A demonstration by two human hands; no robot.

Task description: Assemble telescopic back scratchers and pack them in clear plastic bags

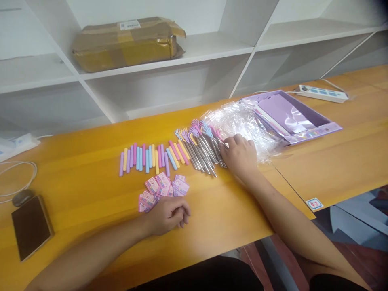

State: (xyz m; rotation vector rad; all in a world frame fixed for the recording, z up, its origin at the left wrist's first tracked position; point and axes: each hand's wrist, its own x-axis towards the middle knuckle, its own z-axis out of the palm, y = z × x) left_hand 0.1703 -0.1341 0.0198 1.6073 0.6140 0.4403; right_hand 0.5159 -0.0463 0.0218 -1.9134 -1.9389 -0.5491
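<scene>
A bundle of metal back scratchers point(201, 151) with pastel hand-shaped heads lies on the table. At its right edge, my right hand point(240, 155) bends its fingers down against the rods; its fingertips are partly hidden, so I cannot make out what they grip. Nearer to me, my left hand point(169, 215) rests curled closed, with nothing visible in it. Just beyond it lie small pink and purple cards point(163, 184), some overlapping. A row of pastel tubes point(147, 159) in purple, yellow, pink and blue stretches left of the scratchers.
Crumpled clear plastic bags point(242, 121) lie behind my right hand, against an open purple box point(315, 135). A power strip point(324, 93) sits farther right. At left are a phone point(32, 228) and a dark mouse point(22, 197). A taped carton point(127, 44) occupies the shelf.
</scene>
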